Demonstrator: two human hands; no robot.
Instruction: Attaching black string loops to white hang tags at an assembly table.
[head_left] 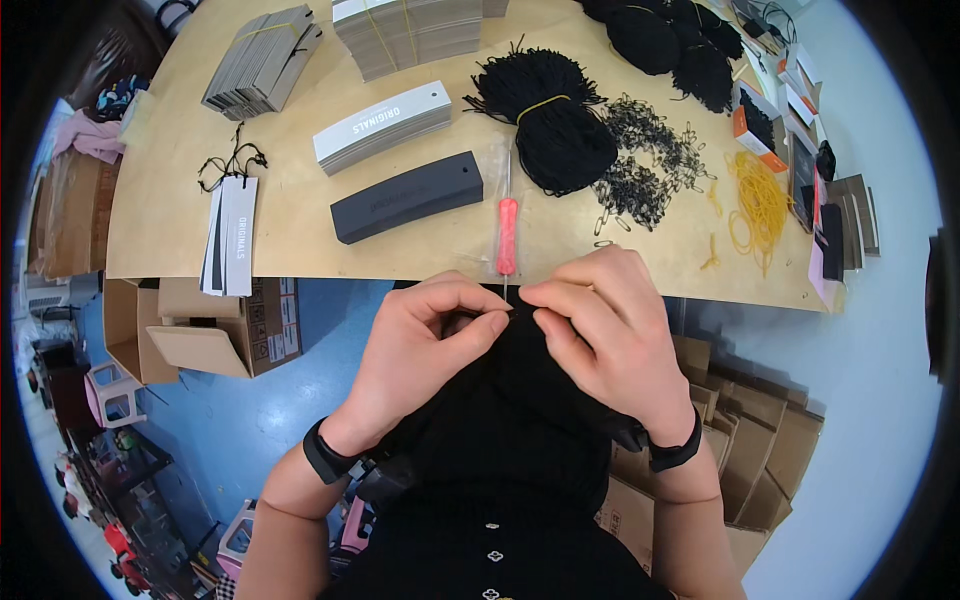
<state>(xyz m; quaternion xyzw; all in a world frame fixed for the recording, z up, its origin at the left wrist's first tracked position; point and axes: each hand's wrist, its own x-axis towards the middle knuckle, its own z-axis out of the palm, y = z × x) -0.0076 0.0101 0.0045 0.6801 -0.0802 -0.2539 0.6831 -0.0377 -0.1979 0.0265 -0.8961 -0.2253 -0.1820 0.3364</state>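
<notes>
At the table's front edge my left hand (425,340) is closed in a pinch, its thumb and forefinger beside the thin metal tip of a red-handled hook tool (507,237). Opposite it, my right hand (620,335) also pinches, fingertips just right of the tip. Whatever the fingers hold is too small to make out against my black clothing. The tool lies on clear plastic, its tip reaching past the edge. Beyond it are a tied bundle of black cords (565,140) and a heap of small dark safety pins (650,165).
Stacks of white tags (385,125) and dark grey tags (408,197) lie left of the tool. Finished-looking tags with black strings (232,235) sit farther left. Yellow rubber bands (760,210) lie at right. Cardboard boxes (215,325) stand below the table's left side.
</notes>
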